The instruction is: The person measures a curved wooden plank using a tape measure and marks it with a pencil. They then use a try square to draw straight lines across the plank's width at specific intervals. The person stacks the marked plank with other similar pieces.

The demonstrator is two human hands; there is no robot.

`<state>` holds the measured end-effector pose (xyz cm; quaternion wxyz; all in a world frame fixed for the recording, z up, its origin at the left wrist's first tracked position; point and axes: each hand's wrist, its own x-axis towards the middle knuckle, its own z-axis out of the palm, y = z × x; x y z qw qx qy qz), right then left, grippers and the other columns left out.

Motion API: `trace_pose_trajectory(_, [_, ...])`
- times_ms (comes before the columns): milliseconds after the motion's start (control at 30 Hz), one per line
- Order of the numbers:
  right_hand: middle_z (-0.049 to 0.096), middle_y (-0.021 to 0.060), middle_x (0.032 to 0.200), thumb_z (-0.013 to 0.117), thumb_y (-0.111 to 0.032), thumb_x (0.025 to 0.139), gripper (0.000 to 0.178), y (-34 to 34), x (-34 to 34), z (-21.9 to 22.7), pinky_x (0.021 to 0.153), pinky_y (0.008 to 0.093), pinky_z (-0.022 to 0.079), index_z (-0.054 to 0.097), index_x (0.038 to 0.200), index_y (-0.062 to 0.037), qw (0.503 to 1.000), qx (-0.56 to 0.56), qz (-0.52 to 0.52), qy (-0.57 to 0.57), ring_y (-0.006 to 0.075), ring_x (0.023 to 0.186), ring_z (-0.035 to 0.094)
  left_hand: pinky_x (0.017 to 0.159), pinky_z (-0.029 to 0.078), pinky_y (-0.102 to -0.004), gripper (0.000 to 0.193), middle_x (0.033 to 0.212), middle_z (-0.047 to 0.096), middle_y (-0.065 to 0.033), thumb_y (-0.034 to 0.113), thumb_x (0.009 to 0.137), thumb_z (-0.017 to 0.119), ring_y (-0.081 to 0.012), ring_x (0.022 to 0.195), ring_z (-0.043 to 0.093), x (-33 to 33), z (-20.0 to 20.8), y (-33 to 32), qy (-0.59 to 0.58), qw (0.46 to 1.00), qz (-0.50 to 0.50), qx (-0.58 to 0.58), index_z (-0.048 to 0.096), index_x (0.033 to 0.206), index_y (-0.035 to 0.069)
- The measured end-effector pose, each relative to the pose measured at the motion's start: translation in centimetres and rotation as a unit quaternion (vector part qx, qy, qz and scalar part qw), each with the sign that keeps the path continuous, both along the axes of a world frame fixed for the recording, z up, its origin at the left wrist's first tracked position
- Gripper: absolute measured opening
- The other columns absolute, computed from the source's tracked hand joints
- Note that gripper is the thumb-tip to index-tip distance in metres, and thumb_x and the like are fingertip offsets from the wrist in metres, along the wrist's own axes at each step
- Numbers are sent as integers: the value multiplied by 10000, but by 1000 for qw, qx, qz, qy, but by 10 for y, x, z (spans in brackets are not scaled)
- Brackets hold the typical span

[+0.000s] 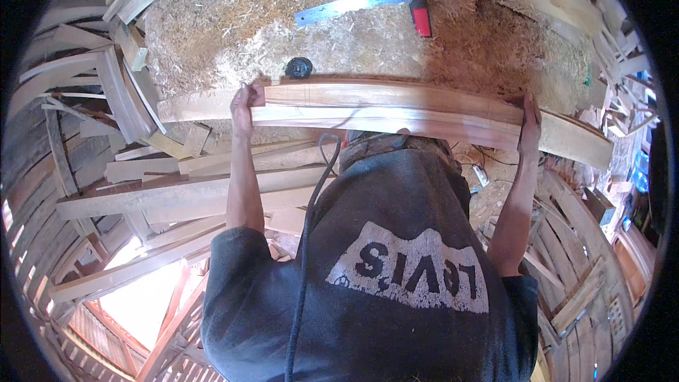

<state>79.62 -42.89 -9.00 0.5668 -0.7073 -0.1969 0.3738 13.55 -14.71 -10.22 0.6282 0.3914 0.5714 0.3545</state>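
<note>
A long, squared piece of wood (382, 95) lies across in front of my body, its upper face brownish and its near face paler. My left hand (244, 102) grips its left end, fingers closed round the corner. At the opposite end my right hand (530, 122) is closed on the wood, with part of its fingers hidden behind the edge. Just beyond the piece, nearer my left hand, sits a small round black object (298, 68). Farther off lies a try square with a metal blade (353, 6) and a red and black handle (421, 15).
Wood shavings cover the work surface (212, 21). Another board (576, 140) extends under the held piece, past my right hand. Stacked timber (163, 194) crowds the left side, with more planks (576, 240) at right. A dark cable (300, 276) runs along my shirt.
</note>
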Motion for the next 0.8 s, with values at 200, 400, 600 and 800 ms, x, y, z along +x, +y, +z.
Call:
trace_pose_trajectory(200, [565,232,1473,916,-404,755,864,11,-56,104,1228,520,325,550,1439,-24,737,-208,391,-511,415,1392,515,1234,317,-540,1088,1483,506,-195,376,691,945,-360,1407,460,111,106,-41,458,665,-433,401,406,1568,24])
trace_pose_trajectory(400, [519,243,1513,956,-361,657,1160,23,-60,102,1232,571,280,351,1601,-62,631,-197,486,-571,423,1403,490,1140,380,-524,1199,1382,534,-186,245,558,981,-410,1280,510,124,92,-36,465,609,-520,377,386,1575,23])
trace_pose_trajectory(600, [544,192,1496,785,-127,721,907,3,-63,97,1205,573,327,447,1560,-80,662,-153,416,-604,360,1409,495,1161,343,-534,1124,1442,509,-186,166,549,938,-379,1336,476,121,95,-57,499,603,-462,418,434,1547,51])
trace_pose_trajectory(800, [555,72,1523,814,-161,729,845,-51,-73,43,1200,537,335,519,1522,-169,677,-54,276,-680,295,1405,502,1142,311,-579,894,1506,490,-168,73,656,839,-343,1402,452,96,32,-115,493,625,-316,517,513,1487,119])
